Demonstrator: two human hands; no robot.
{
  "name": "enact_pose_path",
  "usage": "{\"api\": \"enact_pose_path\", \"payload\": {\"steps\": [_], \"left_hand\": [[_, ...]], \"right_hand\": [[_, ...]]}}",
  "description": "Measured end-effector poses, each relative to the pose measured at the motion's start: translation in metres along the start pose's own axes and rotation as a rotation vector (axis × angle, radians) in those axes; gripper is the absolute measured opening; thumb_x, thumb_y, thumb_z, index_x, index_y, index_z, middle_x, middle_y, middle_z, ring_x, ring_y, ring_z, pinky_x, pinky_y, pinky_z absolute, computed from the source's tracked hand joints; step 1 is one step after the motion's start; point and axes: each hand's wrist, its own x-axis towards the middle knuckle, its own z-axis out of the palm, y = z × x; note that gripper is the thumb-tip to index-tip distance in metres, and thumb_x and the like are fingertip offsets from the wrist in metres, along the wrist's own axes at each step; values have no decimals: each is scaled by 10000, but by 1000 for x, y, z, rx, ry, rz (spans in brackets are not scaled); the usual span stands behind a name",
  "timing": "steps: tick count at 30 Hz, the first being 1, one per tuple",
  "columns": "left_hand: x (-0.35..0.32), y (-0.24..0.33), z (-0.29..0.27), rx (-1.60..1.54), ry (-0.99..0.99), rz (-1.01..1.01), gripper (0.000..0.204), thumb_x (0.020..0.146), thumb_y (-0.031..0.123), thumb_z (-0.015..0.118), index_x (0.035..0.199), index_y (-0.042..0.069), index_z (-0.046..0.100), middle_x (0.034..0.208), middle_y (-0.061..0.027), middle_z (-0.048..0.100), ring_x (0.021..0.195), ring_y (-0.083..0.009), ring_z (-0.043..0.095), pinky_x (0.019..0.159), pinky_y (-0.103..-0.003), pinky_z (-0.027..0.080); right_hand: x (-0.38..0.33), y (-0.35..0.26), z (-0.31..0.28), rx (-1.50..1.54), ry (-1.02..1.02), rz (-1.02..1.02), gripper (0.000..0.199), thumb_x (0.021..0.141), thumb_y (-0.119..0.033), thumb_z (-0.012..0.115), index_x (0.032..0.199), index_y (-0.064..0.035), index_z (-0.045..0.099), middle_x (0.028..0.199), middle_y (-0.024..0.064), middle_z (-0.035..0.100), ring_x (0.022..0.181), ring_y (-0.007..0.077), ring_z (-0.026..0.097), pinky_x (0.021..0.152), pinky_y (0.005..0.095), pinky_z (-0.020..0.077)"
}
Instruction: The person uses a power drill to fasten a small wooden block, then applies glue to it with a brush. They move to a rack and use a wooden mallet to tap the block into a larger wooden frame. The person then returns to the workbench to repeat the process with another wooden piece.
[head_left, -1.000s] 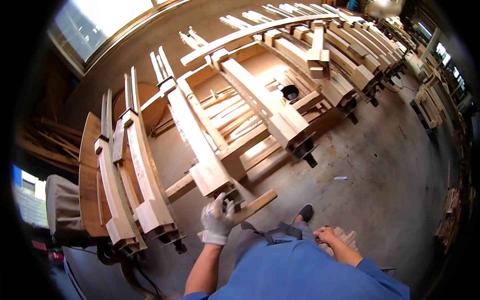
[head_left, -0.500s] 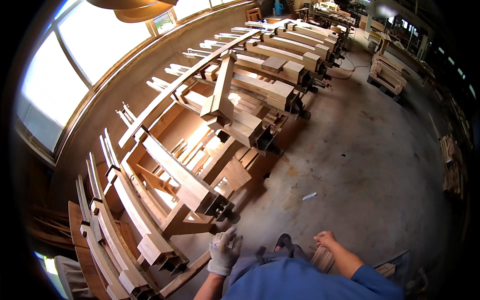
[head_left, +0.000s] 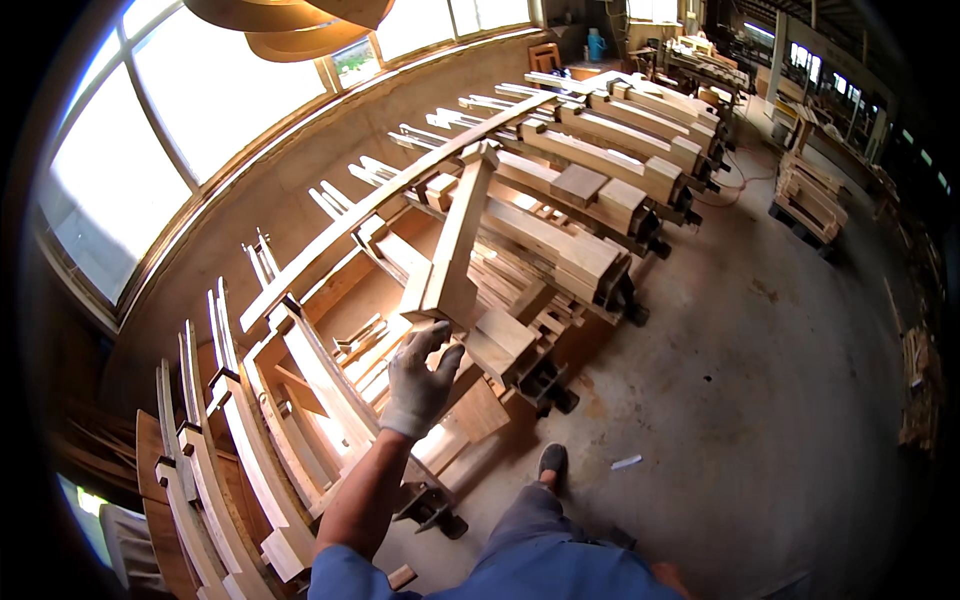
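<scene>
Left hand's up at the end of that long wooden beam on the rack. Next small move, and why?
Probably close the fingers around the beam's near end. The gloved left hand is spread open just under the end of the long wooden beam, which slopes up over the clamp rack; whether they touch is unclear. The right hand is barely visible at the lower edge, so the left looks like the working hand.

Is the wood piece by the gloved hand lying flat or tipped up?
Tipped up. The wooden beam slants from the rack down to the gloved left hand at its lower end.
</scene>
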Motion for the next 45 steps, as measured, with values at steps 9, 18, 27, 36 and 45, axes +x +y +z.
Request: {"api": "enact_pose_path", "payload": {"steps": [9,18,27,36,45], "left_hand": [[213,-119,74,345,-300,-470,686,857,419,782,1350,-37,642,1309,-270,675,1241,-392,646,1086,-439,492],[288,-233,169,368,-606,-702,853,668,605,890,1204,-39,727,1153,-239,753,1081,-341,743,949,-405,580],[297,-241,184,406,-452,-810,879,537,594,931,1145,-17,759,1113,-246,759,1047,-356,743,944,-404,581],[335,-111,185,542,-325,-634,739,536,456,962,1075,17,710,1078,-206,764,1025,-347,743,940,-421,575],[387,64,275,672,-270,-395,768,556,370,972,1182,50,663,1095,-186,758,1028,-358,733,939,-427,574]], "right_hand": [[5,-128,-59,-284,121,-281,390,950,-439,686,1001,-70,802,912,167,778,860,300,746,783,488,552],[14,-200,-74,-126,139,-167,434,964,-430,593,904,-49,793,767,151,724,715,230,678,704,443,527],[66,-144,-89,-252,137,-199,306,945,-357,634,873,-99,784,777,113,740,729,223,700,640,457,539],[159,-190,-156,-128,83,-99,232,949,-269,696,940,-47,764,820,137,745,723,265,724,632,452,582],[305,-218,-296,155,40,37,193,952,-181,758,1006,5,745,862,161,750,718,308,747,623,447,625]]}}
